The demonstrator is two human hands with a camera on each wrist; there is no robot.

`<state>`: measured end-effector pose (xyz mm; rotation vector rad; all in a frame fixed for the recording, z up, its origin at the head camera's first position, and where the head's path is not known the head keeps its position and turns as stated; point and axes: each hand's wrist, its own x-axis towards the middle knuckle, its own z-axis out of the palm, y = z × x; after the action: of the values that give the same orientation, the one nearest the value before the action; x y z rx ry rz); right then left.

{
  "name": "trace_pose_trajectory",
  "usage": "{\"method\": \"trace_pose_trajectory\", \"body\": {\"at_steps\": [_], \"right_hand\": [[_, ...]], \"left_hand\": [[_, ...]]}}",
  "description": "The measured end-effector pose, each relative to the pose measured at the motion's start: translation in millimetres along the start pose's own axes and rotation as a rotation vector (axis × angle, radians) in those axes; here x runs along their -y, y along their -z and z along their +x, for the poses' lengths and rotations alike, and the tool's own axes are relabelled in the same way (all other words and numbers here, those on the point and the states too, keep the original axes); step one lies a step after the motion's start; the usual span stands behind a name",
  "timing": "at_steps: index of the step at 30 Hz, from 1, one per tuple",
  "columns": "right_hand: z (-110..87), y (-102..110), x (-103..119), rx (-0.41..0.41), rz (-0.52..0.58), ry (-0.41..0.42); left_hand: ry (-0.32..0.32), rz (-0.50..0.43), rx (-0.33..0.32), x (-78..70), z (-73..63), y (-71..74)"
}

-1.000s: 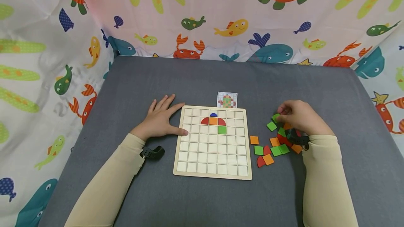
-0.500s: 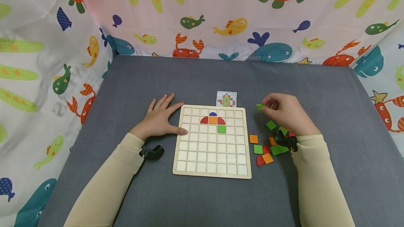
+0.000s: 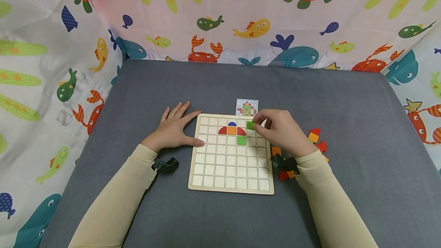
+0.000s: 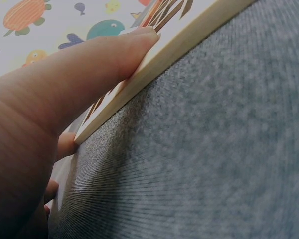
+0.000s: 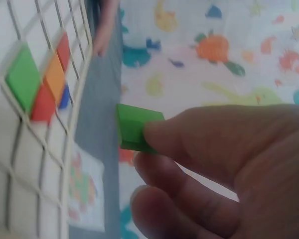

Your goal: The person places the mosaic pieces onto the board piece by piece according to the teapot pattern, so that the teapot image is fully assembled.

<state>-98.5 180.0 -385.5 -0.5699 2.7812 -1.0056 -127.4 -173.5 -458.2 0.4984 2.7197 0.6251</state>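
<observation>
A wooden grid board (image 3: pixel 231 190) lies on the grey table. Set in its upper cells are a blue piece (image 3: pixel 232 124), an orange square (image 3: pixel 232 130) with a red quarter-round piece on either side, and a green square (image 3: pixel 241 140). My right hand (image 3: pixel 284 129) pinches another green square (image 5: pixel 134 127) between thumb and fingertips, above the board's upper right cells. My left hand (image 3: pixel 173 129) lies spread at the board's left edge. Its thumb (image 4: pixel 104 57) rests on the frame, and the other fingers reach along the table past the upper left corner.
A small pattern card (image 3: pixel 247 107) lies behind the board's far edge. Loose pieces lie to the right of the board, among them a red piece (image 3: pixel 322 146) and an orange square (image 3: pixel 276 151); my right wrist and forearm hide several. A sea-animal curtain (image 3: pixel 234 10) hangs behind the table.
My right hand has picked a green square from the loose pieces and carried it left to above the board. My left hand has stayed at the board's edge.
</observation>
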Motion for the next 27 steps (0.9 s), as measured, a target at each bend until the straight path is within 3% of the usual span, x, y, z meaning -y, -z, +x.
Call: {"method": "trace_pose_trajectory", "body": {"at_steps": [15,27], "right_hand": [[9.7,-51.1,1.9,0.084,-0.03,0.08],[13.7,-60.9,4.6,0.096,-0.065,0.162]], "left_hand": [[0.0,0.002,0.006,-0.3,2.1,-2.6],[0.003,0.013,0.001,2.4,1.0,-1.0]]}}
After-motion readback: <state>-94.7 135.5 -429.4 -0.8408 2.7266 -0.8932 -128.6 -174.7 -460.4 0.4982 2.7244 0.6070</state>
